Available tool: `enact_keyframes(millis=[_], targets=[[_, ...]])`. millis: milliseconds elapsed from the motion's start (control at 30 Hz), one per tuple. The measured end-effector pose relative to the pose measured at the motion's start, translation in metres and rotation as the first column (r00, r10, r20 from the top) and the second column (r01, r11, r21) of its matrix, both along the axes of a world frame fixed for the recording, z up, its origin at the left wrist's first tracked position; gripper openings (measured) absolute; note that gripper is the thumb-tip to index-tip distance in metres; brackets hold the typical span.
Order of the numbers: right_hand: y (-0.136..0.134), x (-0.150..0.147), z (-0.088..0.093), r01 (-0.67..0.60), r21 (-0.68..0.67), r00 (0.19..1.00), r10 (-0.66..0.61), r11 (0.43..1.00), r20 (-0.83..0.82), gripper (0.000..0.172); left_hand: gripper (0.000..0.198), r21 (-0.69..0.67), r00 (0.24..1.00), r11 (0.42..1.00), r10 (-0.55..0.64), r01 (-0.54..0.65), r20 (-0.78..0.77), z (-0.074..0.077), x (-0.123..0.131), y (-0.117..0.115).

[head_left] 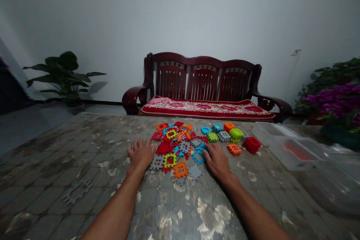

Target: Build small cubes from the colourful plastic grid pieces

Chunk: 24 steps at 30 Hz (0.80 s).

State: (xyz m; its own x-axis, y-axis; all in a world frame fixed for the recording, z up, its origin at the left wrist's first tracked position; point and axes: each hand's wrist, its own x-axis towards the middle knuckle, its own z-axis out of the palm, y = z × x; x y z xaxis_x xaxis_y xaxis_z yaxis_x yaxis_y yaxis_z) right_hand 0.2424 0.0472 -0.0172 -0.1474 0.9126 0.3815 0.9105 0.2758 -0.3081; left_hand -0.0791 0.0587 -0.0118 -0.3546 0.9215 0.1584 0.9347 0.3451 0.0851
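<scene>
A loose pile of plastic interlocking tiles in red, grey, orange, blue and lime lies mid-table. My left hand [141, 153] rests palm down at the pile's left edge, fingers spread, close to a grey tile [158, 162]. On the other side, my right hand [216, 159] lies with fingers stretched out, its fingertips at the blue tiles [198, 156]; I see nothing gripped in it. Toward me in the pile are an orange window tile [180, 170], a plain grey tile [195, 172] and a lime frame tile [170, 160].
Sorted stacks stand right of the pile, including red [252, 144], lime [236, 134] and orange [234, 149]. Clear plastic boxes [292, 153] occupy the table's right side. A grey frame piece [77, 192] lies alone at left. Behind the patterned table [107, 195] is a wooden bench [202, 78].
</scene>
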Motion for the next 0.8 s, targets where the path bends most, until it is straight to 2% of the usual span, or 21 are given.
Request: enact_keyframes(millis=[333, 800], targets=[[0.0053, -0.0022, -0.0009, 0.008, 0.012, 1.0, -0.009, 1.0, 0.018, 0.032, 0.055, 0.007, 1.0, 1.0, 0.005, -0.005, 0.024, 0.0016, 0.0009, -0.0004], [0.0039, -0.0021, -0.0027, -0.084, 0.098, 0.996, 0.084, 0.992, 0.004, 0.031, 0.054, -0.017, 1.0, 1.0, 0.012, -0.012, 0.006, 0.0094, 0.0038, -0.0043]])
